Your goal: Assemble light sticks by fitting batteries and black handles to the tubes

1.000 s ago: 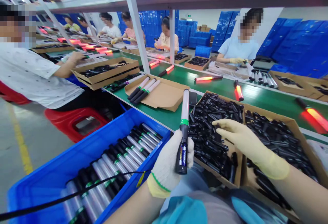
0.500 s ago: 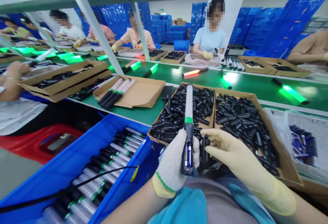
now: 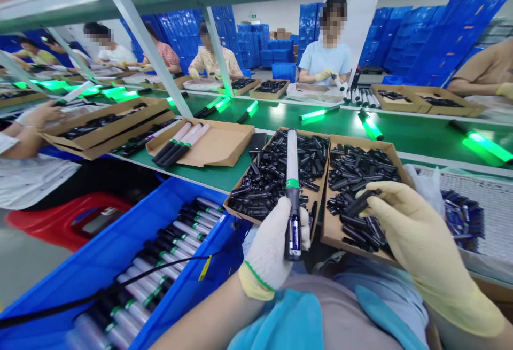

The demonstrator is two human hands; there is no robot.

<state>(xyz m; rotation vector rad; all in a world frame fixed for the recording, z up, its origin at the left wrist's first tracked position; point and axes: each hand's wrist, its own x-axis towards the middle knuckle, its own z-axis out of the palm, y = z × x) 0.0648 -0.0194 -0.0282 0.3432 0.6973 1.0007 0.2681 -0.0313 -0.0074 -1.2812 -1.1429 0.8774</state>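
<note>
My left hand (image 3: 267, 246), in a white knit glove over a yellow one, is closed around the black handle of a light stick (image 3: 292, 157). The stick points away from me, its translucent tube and green band uppermost. Blue batteries (image 3: 294, 232) show in the open compartment of its handle. My right hand (image 3: 417, 227), gloved in pale yellow, pinches a black battery cover (image 3: 360, 204) between thumb and fingers. It hovers over the right cardboard tray (image 3: 334, 239), which is full of similar black parts. Another cardboard tray (image 3: 320, 192) of black parts lies just beyond the stick.
A blue bin (image 3: 160, 208) of light sticks stands at lower left, a black cable crossing it. Batteries (image 3: 463, 219) lie in a plastic-lined tray at right. Green-lit sticks (image 3: 371, 125) lie on the green belt (image 3: 280, 115). Co-workers sit opposite; a slanted shelf post (image 3: 148, 45) stands ahead.
My right hand has moved right with the black cover, from beside the stick to above the right tray. Lit sticks on the belt have shifted right; a red one now glows green.
</note>
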